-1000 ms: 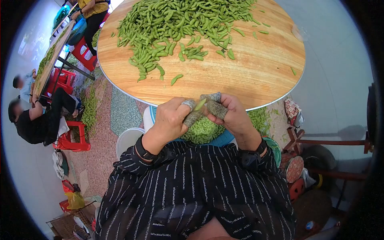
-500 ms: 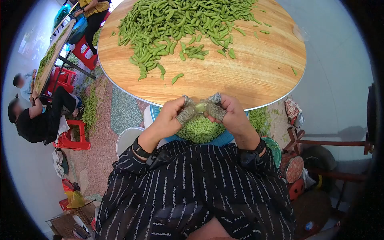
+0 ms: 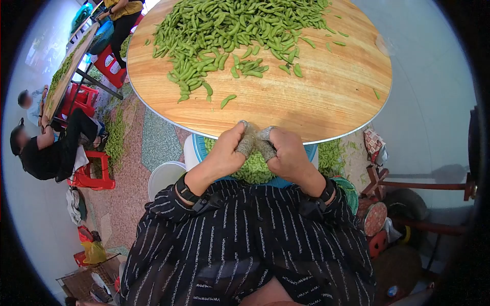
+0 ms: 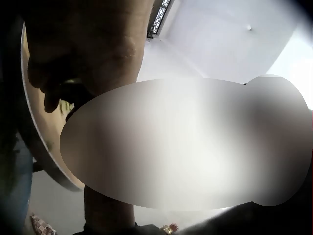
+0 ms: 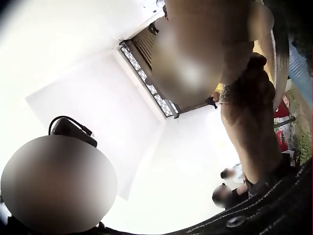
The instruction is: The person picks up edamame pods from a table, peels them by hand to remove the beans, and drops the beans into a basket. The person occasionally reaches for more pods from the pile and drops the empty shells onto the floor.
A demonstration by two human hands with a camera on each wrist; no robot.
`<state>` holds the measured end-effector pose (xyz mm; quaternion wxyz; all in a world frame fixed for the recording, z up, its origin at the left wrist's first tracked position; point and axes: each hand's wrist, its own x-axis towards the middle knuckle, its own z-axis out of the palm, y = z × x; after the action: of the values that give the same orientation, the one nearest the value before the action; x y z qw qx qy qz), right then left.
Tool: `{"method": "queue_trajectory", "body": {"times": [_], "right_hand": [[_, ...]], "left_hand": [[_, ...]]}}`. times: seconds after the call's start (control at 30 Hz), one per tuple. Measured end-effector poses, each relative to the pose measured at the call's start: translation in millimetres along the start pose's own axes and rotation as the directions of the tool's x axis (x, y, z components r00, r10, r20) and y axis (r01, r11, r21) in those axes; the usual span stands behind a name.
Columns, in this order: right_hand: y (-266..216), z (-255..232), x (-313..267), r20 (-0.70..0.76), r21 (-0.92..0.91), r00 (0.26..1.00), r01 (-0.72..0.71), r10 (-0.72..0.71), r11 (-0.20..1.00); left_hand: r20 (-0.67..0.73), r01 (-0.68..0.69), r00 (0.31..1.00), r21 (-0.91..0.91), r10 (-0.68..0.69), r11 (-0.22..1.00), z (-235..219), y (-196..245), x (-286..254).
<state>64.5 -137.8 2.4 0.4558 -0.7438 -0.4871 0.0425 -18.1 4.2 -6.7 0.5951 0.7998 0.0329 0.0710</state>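
In the head view my left hand (image 3: 222,153) and right hand (image 3: 292,153) meet just off the near table edge. Grey knitted covers (image 3: 245,148) wrap the thumbs and forefingers. A blurred, pale green soybean pod (image 3: 251,131) is pinched between the fingertips of both hands, mostly hidden by them. Beneath sits a blue basin (image 3: 200,147) with a heap of shelled green beans (image 3: 255,171). Whole soybean pods (image 3: 224,30) are piled on the round wooden table (image 3: 326,97) beyond the hands. Both wrist views show the hands dark and partly blurred out.
A white bucket (image 3: 164,176) stands left of the basin. Pods and husks (image 3: 331,155) lie on the floor to the right, near a green basket (image 3: 348,191). At far left, people sit by another table (image 3: 66,71), with a red stool (image 3: 94,171) nearby.
Both hands stay over the basin. The pod, plainly visible between the fingertips earlier, is now mostly covered, and the right hand has rolled so its back faces up more.
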Motion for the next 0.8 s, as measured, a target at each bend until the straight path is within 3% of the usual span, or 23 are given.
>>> {"method": "queue_trajectory", "body": {"times": [0.13, 0.2, 0.23, 0.3, 0.33, 0.4, 0.43, 0.5, 0.53, 0.6, 0.73, 0.8], "right_hand": [[4, 4, -2, 0.036, -0.070, 0.999, 0.024, -0.022, 0.997], [4, 5, -2, 0.049, -0.110, 0.998, 0.055, -0.050, 0.992], [4, 4, 0, 0.044, -0.113, 0.998, 0.060, -0.055, 0.992], [5, 2, 1, -0.020, 0.292, 0.996, -0.074, 0.084, 0.954], [7, 0, 0, -0.018, 0.292, 0.996, -0.081, 0.090, 0.953], [12, -5, -1, 0.137, 0.678, 0.945, -0.309, 0.298, 0.667], [14, -5, -2, 0.138, 0.679, 0.944, -0.311, 0.301, 0.665], [18, -3, -4, 0.209, 0.778, 0.916, -0.367, 0.342, 0.510], [18, -3, -4, 0.211, 0.777, 0.916, -0.369, 0.342, 0.510], [15, -3, -4, 0.241, 0.831, 0.898, -0.387, 0.369, 0.399], [19, 0, -6, 0.260, 0.852, 0.906, -0.378, 0.335, 0.361], [22, 2, -7, 0.248, 0.848, 0.924, -0.352, 0.291, 0.397]], "left_hand": [[-0.020, 0.033, 0.999, 0.065, -0.032, 0.997, 3, -10, 3], [-0.054, -0.029, 0.998, -0.094, 0.024, 0.995, 5, -16, 5], [-0.053, -0.035, 0.998, -0.090, 0.031, 0.995, 5, -14, 6], [0.015, 0.058, 0.998, -0.252, -0.056, 0.966, 5, -5, 4], [0.019, 0.063, 0.998, -0.255, -0.060, 0.965, 4, -1, 3], [0.156, 0.297, 0.954, -0.403, -0.254, 0.866, 0, 3, 3], [0.159, 0.299, 0.954, -0.404, -0.256, 0.865, 0, 3, 2], [0.180, 0.324, 0.946, -0.553, -0.270, 0.767, 1, 2, 1], [0.180, 0.325, 0.946, -0.555, -0.271, 0.766, 2, 3, 1], [0.085, 0.288, 0.955, -0.478, -0.283, 0.829, 2, 6, 2], [0.179, 0.382, 0.924, -0.499, -0.339, 0.778, -4, 5, 2], [0.232, 0.337, 0.941, -0.673, -0.245, 0.659, -5, -4, 1]]}}
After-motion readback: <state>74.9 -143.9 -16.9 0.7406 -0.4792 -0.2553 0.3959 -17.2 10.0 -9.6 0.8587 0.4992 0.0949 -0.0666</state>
